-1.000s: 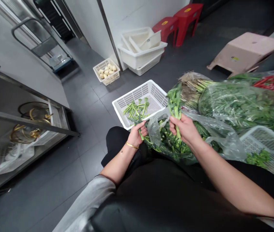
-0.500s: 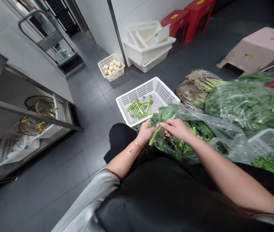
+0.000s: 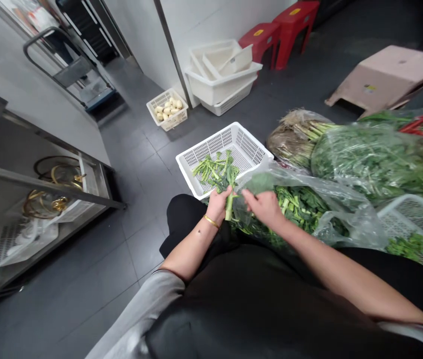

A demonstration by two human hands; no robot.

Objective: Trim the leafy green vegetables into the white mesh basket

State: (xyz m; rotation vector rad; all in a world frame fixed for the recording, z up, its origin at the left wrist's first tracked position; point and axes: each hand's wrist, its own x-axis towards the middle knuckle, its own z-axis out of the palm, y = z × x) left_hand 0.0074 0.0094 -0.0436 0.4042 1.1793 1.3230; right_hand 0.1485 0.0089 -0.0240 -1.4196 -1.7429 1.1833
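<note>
My left hand (image 3: 218, 204) is closed round a thick green vegetable stalk (image 3: 229, 209), its leafy top pointing away from me. Just to the right, my right hand (image 3: 266, 208) pinches a broad green leaf (image 3: 262, 182), apart from the stalk. Beyond my left hand stands a white slotted basket (image 3: 188, 180) with several trimmed green stems (image 3: 207, 168) in it. Under and right of my hands lies an open clear plastic bag (image 3: 331, 185) full of leafy greens (image 3: 303, 207).
At right are bagged leafy greens (image 3: 375, 154), rooted stalks (image 3: 289, 139) and a pale basket (image 3: 394, 214). A small basket of white vegetables (image 3: 161, 124), stacked white tubs (image 3: 211, 89), red stools (image 3: 293, 30) and a pink stool (image 3: 379, 80) stand farther off. A metal shelf (image 3: 95, 187) is at left.
My right hand has moved away from the stalk to the right, taking the leaf with it. The stalk in my left hand has turned more upright in view.
</note>
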